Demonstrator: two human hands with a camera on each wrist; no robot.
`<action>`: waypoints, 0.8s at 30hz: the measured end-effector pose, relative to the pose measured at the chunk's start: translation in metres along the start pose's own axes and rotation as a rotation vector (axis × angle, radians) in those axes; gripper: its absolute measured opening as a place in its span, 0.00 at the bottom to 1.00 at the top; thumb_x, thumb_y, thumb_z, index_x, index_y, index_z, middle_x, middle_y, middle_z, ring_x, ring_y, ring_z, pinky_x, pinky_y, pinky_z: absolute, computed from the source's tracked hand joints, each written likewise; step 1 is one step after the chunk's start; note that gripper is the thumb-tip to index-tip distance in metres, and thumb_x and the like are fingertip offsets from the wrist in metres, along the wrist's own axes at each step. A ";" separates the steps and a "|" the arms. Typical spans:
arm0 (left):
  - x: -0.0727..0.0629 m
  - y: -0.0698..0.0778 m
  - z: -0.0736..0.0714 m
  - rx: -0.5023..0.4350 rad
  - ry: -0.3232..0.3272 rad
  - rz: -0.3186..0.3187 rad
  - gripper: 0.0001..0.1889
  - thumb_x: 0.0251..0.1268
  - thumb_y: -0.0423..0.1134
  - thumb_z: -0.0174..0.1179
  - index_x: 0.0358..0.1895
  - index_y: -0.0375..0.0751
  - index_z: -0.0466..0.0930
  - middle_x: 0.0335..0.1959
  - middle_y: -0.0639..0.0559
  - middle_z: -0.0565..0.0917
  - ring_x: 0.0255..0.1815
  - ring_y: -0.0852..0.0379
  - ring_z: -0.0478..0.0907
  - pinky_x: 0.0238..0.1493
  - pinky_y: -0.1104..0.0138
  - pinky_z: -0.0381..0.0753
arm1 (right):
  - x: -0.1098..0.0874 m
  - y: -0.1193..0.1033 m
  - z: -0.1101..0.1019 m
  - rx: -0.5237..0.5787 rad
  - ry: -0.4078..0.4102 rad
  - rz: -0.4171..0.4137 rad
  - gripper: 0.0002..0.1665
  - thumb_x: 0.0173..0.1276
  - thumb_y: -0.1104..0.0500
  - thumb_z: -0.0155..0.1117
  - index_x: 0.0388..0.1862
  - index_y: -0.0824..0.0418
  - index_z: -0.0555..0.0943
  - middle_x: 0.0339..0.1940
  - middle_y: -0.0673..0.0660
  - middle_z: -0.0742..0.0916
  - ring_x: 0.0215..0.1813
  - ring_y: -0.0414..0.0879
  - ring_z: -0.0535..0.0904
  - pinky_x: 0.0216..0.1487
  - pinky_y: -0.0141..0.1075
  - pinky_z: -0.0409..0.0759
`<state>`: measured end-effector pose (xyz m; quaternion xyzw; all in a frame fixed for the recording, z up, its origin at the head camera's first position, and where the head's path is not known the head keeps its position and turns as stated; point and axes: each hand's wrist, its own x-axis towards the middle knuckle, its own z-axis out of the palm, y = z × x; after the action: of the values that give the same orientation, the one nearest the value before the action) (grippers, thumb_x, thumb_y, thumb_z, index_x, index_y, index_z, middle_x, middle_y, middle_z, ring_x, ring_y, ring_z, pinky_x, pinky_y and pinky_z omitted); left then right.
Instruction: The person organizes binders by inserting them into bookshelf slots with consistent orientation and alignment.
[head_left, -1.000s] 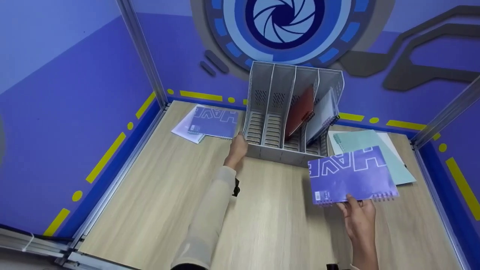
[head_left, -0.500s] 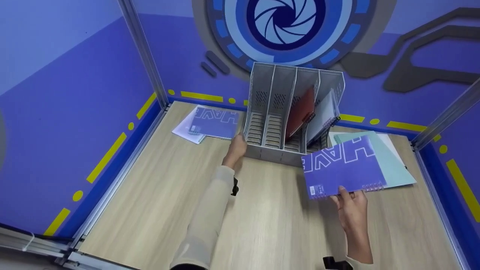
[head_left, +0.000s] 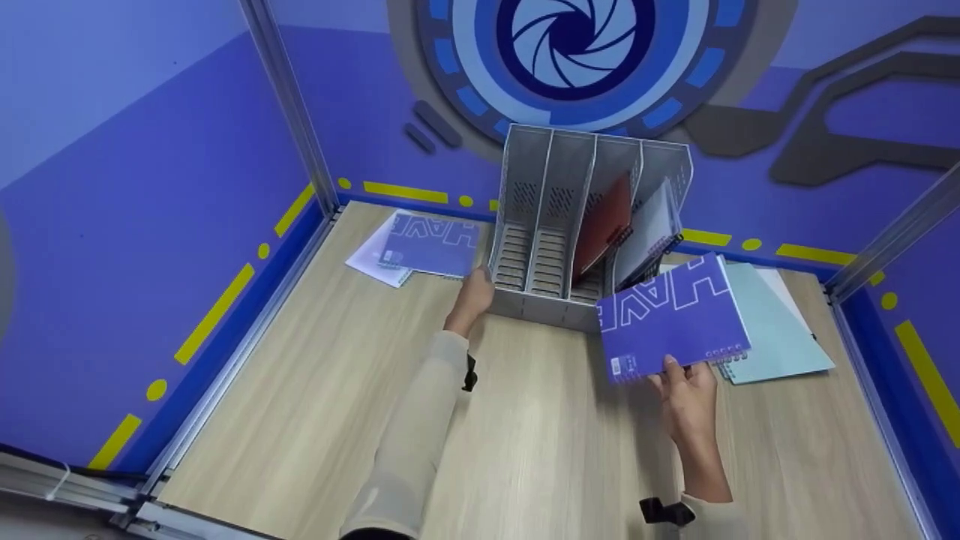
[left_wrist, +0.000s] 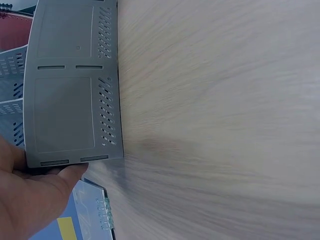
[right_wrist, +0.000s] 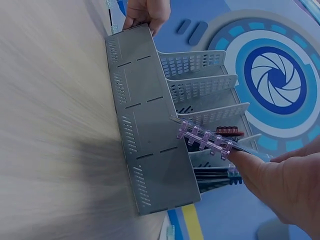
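My left hand (head_left: 471,300) grips the front left corner of a grey file rack (head_left: 555,309); the left wrist view shows the thumb under the rack's end (left_wrist: 65,110). A red spiral notebook (head_left: 604,225) leans in the third compartment from the left, and pale spiral notebooks (head_left: 649,229) stand in the rightmost. With thumb on the cover, my right hand (head_left: 688,401) pinches a purple spiral notebook (head_left: 660,322) by its coil edge, its other fingers hidden behind. Held up before the rack's right front, it overlaps that corner. In the right wrist view the notebook's coil (right_wrist: 205,140) appears edge-on.
Left of the rack, another purple notebook (head_left: 435,247) lies over a pale lilac one (head_left: 371,259). A mint green notebook (head_left: 780,337) rests at the right on a white one (head_left: 772,281). Walls and metal posts (head_left: 289,112) enclose the wooden table (head_left: 300,390).
My right hand has carried the purple notebook left and up toward the rack, uncovering more of the mint green notebook. The left hand stays on the rack's corner.
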<state>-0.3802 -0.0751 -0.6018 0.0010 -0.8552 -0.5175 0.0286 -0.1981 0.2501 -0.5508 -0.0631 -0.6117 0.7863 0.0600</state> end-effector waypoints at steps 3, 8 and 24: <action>-0.001 0.001 0.000 -0.012 -0.002 -0.005 0.18 0.75 0.26 0.40 0.59 0.20 0.73 0.55 0.27 0.80 0.59 0.38 0.77 0.63 0.50 0.74 | 0.003 -0.001 0.003 0.000 -0.006 -0.002 0.31 0.83 0.69 0.37 0.82 0.64 0.51 0.75 0.68 0.68 0.75 0.58 0.67 0.66 0.38 0.74; -0.001 0.002 0.001 -0.048 -0.002 -0.008 0.18 0.76 0.26 0.40 0.61 0.23 0.74 0.57 0.28 0.80 0.63 0.36 0.76 0.65 0.50 0.73 | 0.010 -0.005 0.009 0.008 -0.022 -0.010 0.31 0.83 0.68 0.37 0.82 0.66 0.50 0.76 0.69 0.68 0.75 0.59 0.68 0.66 0.38 0.74; -0.002 0.004 -0.001 0.058 -0.004 -0.034 0.17 0.76 0.27 0.40 0.56 0.22 0.75 0.50 0.32 0.82 0.55 0.42 0.78 0.59 0.50 0.76 | 0.054 -0.011 0.053 -0.225 0.004 -0.112 0.25 0.83 0.64 0.44 0.75 0.71 0.62 0.66 0.69 0.77 0.64 0.53 0.77 0.57 0.30 0.79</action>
<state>-0.3786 -0.0740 -0.5981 0.0154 -0.8696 -0.4931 0.0181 -0.2605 0.2118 -0.5291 -0.0370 -0.6985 0.7079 0.0976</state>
